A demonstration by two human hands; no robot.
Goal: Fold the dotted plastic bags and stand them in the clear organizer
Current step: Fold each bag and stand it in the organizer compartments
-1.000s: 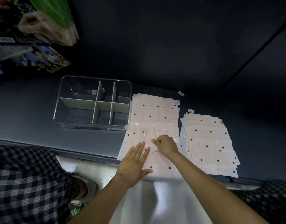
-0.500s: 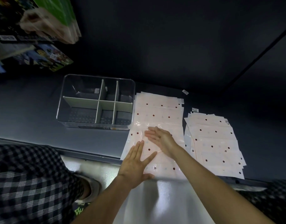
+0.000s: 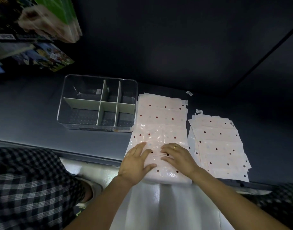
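No grip closed on anything here: the left hand [image 3: 137,161] lies flat with fingers straight on the near end of the bag [image 3: 160,138], and the right hand [image 3: 179,156] lies just beside it, palm down too, fingers spread, a ring [image 3: 175,147] showing on one finger. Both press, neither pinches.

Sweeping from the left of the frame: checked cloth [image 3: 31,185] fills the lower left, blurred boxes [image 3: 34,30] sit upper left. Centre-left on the bench [image 3: 26,103] stands the organizer [image 3: 97,103], clear walls, pale dividers, and no bags in any compartment that I can see. Just right of it, touching or nearly so, the bag runs from the middle of the frame down to the bench's near edge, where the hands hold it. Further right, a little apart, lies a fanned stack [image 3: 218,146] of more dotted bags. Two small labels [image 3: 199,111] sit loose above that stack.

Judging by the shine and the wrinkles near the fingers, this film looks light, limp and slippery; it will likely slide on the sheets beneath and spring open after a crease. Best bet is to pin one end flat with a palm, take the free edge or a corner in a pinch, fold over, then smooth outward. No fold looks finished yet, so the task seems at its start.
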